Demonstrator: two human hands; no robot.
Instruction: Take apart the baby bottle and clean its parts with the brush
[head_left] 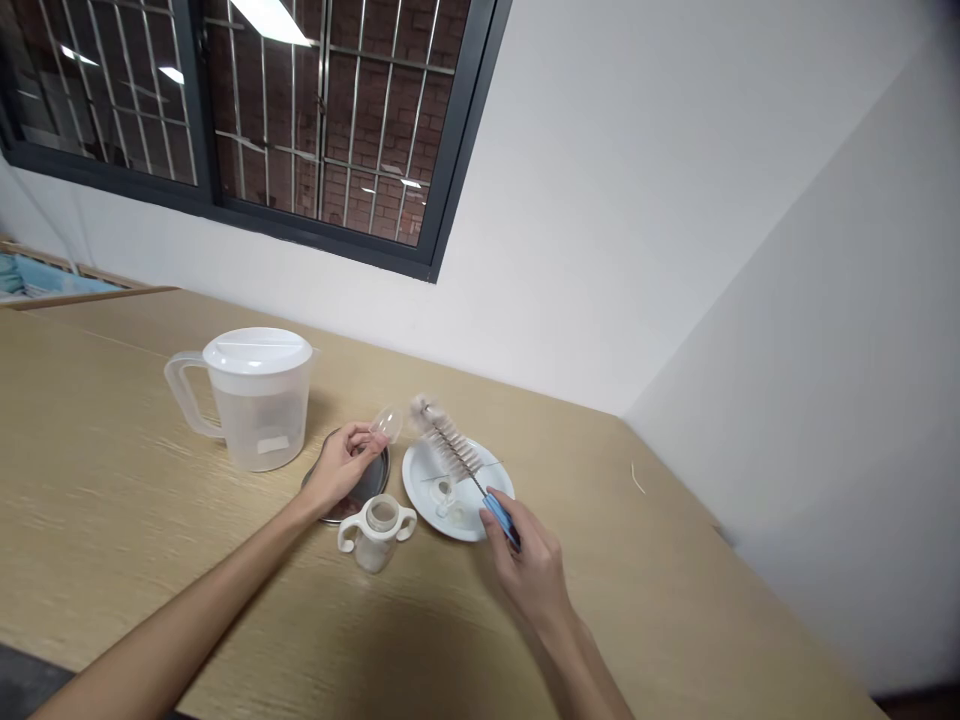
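My left hand (pixel 347 460) pinches a small clear plastic cap (pixel 387 424) above a dark round tray (pixel 367 484). In my right hand (pixel 530 556) is a bottle brush (pixel 451 445), gripped by its blue handle, with white bristles tilted up toward the cap. The bristle tip is close to the cap but apart from it. Beneath the brush lies a pale plate (pixel 420 490) with small clear and white parts on it. An open baby bottle (pixel 375 540) with two white handles stands upright between my hands, touched by neither.
A translucent pitcher (pixel 266 425) with a white lid stands at the left, some liquid apparently inside. Behind the wooden table (pixel 585 480) rise a white wall and a barred window (pixel 322 120). A thin pale strip (pixel 637 478) lies at the right.
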